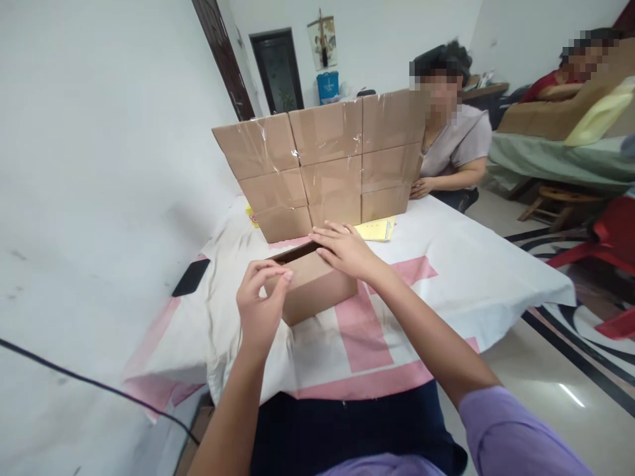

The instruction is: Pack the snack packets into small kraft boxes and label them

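A small brown cardboard box stands on the cloth-covered table in front of me, with a dark opening along its top. My left hand is at the box's left end, thumb and fingertips pinched together over the near top edge. Whatever they may hold is too small or hidden to make out. My right hand rests with fingers outstretched over the right end of the box top, holding nothing visible. Behind the box rises a tall cardboard partition, taped together in a grid of panels.
Yellow paper lies at the partition's foot. A dark phone-like slab is on the table's left, near the wall. Another person sits across at the right; a second is farther back. A red chair stands at the right.
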{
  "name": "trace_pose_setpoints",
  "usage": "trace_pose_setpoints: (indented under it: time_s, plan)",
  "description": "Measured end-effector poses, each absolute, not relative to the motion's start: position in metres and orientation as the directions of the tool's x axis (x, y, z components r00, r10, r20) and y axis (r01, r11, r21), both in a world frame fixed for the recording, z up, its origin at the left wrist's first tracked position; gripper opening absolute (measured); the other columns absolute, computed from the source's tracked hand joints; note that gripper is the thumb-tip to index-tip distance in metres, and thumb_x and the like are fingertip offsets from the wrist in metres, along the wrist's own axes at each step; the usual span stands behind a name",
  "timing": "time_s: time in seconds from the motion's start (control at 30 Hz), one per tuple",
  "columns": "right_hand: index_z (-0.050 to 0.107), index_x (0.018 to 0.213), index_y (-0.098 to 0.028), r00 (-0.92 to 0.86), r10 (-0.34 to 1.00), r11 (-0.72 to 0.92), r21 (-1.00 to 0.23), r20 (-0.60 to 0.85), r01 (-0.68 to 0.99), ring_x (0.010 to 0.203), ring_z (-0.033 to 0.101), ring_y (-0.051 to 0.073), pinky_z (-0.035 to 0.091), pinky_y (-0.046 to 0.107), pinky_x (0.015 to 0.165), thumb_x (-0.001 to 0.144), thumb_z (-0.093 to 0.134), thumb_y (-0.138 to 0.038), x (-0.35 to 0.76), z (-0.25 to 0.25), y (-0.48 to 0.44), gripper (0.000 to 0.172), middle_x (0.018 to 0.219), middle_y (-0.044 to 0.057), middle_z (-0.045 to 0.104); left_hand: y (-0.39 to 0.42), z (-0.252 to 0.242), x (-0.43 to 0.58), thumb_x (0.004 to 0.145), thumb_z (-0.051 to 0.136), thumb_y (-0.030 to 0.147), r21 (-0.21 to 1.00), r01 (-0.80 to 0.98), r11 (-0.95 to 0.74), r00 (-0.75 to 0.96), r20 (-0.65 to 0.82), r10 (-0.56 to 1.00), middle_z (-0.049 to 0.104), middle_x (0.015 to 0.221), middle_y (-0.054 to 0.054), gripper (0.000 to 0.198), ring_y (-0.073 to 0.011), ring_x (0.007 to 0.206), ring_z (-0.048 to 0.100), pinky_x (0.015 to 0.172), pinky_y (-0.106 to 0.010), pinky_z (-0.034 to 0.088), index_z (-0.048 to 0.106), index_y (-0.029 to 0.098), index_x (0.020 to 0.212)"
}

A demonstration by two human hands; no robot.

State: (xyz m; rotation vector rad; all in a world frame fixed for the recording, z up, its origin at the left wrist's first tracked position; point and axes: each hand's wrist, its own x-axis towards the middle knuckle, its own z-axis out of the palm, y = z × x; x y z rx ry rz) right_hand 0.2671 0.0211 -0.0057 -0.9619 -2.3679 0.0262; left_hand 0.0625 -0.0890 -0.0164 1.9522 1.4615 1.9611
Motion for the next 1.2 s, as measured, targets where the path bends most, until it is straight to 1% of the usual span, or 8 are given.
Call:
trace_pose_setpoints:
  time_s: [0.13, 0.33, 0.63, 0.83, 0.97, 1.03, 1.1, 1.2]
  plan:
    - [0.074, 0.129, -0.023, -0.639, 0.670, 0.732, -0.198, 0.378, 0.652, 0.135, 0.057, 0.031, 0.036, 0.053, 0.114, 0.108, 0.042, -0.029, 0.251, -0.020, 0.036, 0.039, 0.141, 0.008, 0.069, -0.069, -0.011, 0.036, 0.086, 0.073, 0.035, 0.800, 0.492, -0.344, -0.272, 0.516, 0.812, 0.075, 0.088, -0.002, 0.014, -0.0186, 0.091, 0.069, 0.088, -0.032, 0.051, 0.074, 0.021, 0.082]
    - [0.072, 0.132, -0.022, -0.602, 0.681, 0.719, -0.226, 0.416, 0.657, 0.137, 0.055, 0.029, 0.040, 0.050, 0.112, 0.108, 0.041, -0.029, 0.256, -0.034, 0.029, 0.039, 0.146, 0.007, 0.065, -0.041, -0.003, 0.004, 0.071, 0.084, 0.044, 0.899, 0.405, -0.166, -0.096, 0.222, 0.970, 0.077, 0.087, -0.004, 0.032, -0.0213, 0.087, 0.072, 0.083, -0.033, 0.053, 0.073, 0.019, 0.088]
    - [0.072, 0.134, -0.021, -0.581, 0.679, 0.720, -0.249, 0.449, 0.648, 0.136, 0.056, 0.030, 0.043, 0.048, 0.110, 0.107, 0.043, -0.029, 0.256, -0.037, 0.030, 0.040, 0.145, 0.005, 0.066, -0.030, 0.007, 0.000, 0.075, 0.077, 0.045, 0.730, 0.658, -0.185, 0.122, 0.140, 0.983, 0.079, 0.086, -0.003, 0.028, -0.0229, 0.089, 0.071, 0.086, -0.035, 0.049, 0.071, 0.021, 0.088]
    - [0.073, 0.131, -0.022, -0.566, 0.674, 0.720, -0.251, 0.475, 0.646, 0.133, 0.058, 0.030, 0.044, 0.048, 0.108, 0.107, 0.045, -0.030, 0.257, -0.039, 0.029, 0.038, 0.143, 0.006, 0.067, -0.028, 0.003, 0.006, 0.073, 0.076, 0.043, 0.654, 0.735, -0.179, 0.098, 0.159, 0.982, 0.075, 0.087, -0.001, 0.026, -0.0224, 0.088, 0.068, 0.083, -0.034, 0.048, 0.070, 0.023, 0.088]
    - [0.075, 0.129, -0.023, -0.566, 0.675, 0.722, -0.263, 0.473, 0.641, 0.133, 0.057, 0.029, 0.044, 0.047, 0.108, 0.107, 0.045, -0.029, 0.257, -0.039, 0.026, 0.038, 0.144, 0.006, 0.067, -0.030, -0.001, 0.007, 0.077, 0.071, 0.043, 0.536, 0.829, -0.157, 0.071, 0.177, 0.982, 0.075, 0.097, -0.001, 0.021, -0.0242, 0.099, 0.066, 0.092, -0.039, 0.047, 0.072, 0.026, 0.090]
    - [0.075, 0.129, -0.023, -0.571, 0.673, 0.725, -0.270, 0.470, 0.633, 0.134, 0.056, 0.030, 0.043, 0.048, 0.109, 0.106, 0.046, -0.028, 0.257, -0.039, 0.025, 0.037, 0.144, 0.005, 0.067, -0.029, -0.002, 0.005, 0.077, 0.071, 0.046, 0.467, 0.875, -0.127, 0.050, 0.174, 0.984, 0.074, 0.109, -0.003, 0.027, -0.0281, 0.110, 0.063, 0.098, -0.043, 0.046, 0.072, 0.028, 0.098]
    - [0.075, 0.129, -0.022, -0.571, 0.673, 0.727, -0.277, 0.469, 0.629, 0.134, 0.056, 0.030, 0.042, 0.048, 0.110, 0.106, 0.046, -0.027, 0.257, -0.039, 0.026, 0.037, 0.144, 0.005, 0.067, -0.027, -0.002, 0.001, 0.075, 0.073, 0.051, 0.429, 0.900, -0.082, 0.009, 0.170, 0.985, 0.071, 0.120, -0.006, 0.047, -0.0326, 0.120, 0.058, 0.104, -0.049, 0.043, 0.070, 0.030, 0.117]
    - [0.075, 0.128, -0.022, -0.566, 0.671, 0.730, -0.289, 0.479, 0.619, 0.132, 0.057, 0.029, 0.041, 0.048, 0.112, 0.105, 0.049, -0.026, 0.257, -0.039, 0.026, 0.035, 0.140, 0.007, 0.069, -0.022, -0.007, -0.004, 0.071, 0.074, 0.061, 0.480, 0.874, -0.079, -0.002, 0.166, 0.986, 0.064, 0.138, -0.008, 0.069, -0.0368, 0.132, 0.051, 0.112, -0.053, 0.038, 0.063, 0.032, 0.132]
